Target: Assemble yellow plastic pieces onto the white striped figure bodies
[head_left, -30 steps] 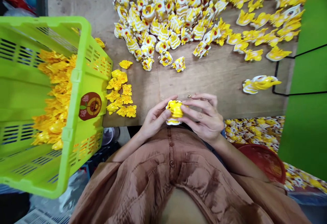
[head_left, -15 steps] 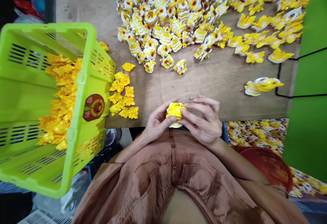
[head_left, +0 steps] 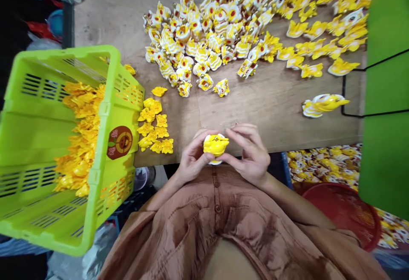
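Observation:
A small yellow-and-white plastic figure [head_left: 216, 145] is held at the table's front edge, close to my body. Around its left side, the fingers and thumb of my left hand [head_left: 194, 154] are closed. My right hand [head_left: 252, 154] pinches it from the right, with the thumb low and the index finger high on it. A tiny gold-coloured bit shows on top of the figure. Its underside is hidden. Farther right on the table lies a longer yellow-and-white piece [head_left: 322, 105], apart from both hands.
A lime-green crate [head_left: 110, 62] of yellow flower-shaped parts stands tilted at left. Several loose yellow parts [head_left: 161, 132] lie beside it. A big heap of yellow-and-white figures [head_left: 204, 37] covers the table's back. At right are a green panel [head_left: 386, 114] and a red basket [head_left: 345, 214].
The figure has turned between my hands, bringing the gold-coloured bit into sight on top. My right fingers have shifted from its upper face to its right side. The view has shifted slightly.

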